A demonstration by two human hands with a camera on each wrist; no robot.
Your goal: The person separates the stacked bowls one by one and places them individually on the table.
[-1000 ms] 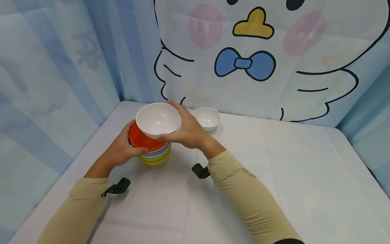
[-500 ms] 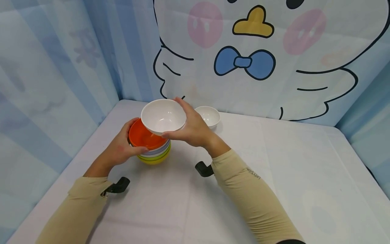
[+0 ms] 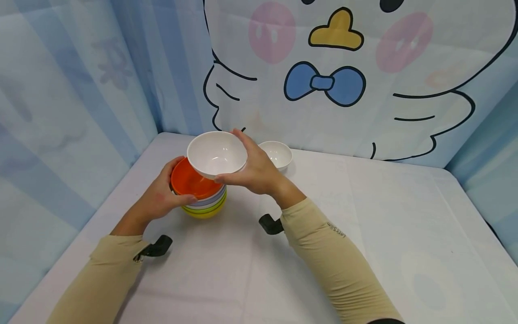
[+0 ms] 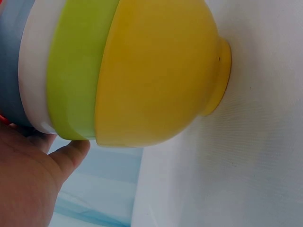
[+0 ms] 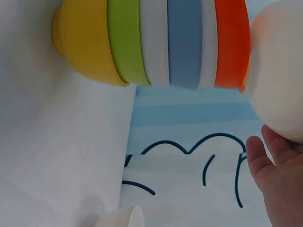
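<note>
My right hand [image 3: 259, 173] grips a white bowl [image 3: 216, 155] by its right side, thumb at the near edge and fingers round the far side. The bowl hangs tilted over a stack of nested bowls, overlapping the back right of the top orange bowl [image 3: 193, 182]. Around that orange bowl's left side curls my left hand [image 3: 162, 195], its thumb along the near rim. Below the orange one, the left wrist view has blue-grey, white and green bowls [image 4: 78, 71], then a yellow bowl [image 4: 156, 71] at the bottom, standing on its foot. Fingers behind the stack are partly hidden.
Behind my right hand, a smaller white bowl [image 3: 279, 154] stands near the table's back edge. White cloth covers the table [image 3: 364, 234]. A printed cartoon curtain [image 3: 323, 126] rises directly behind it, with blue striped curtains [image 3: 81, 112] at the left.
Over the past second my right hand has shifted the white bowl slightly right and up, showing more of the orange bowl. Through the last half second both hands stay nearly still.
</note>
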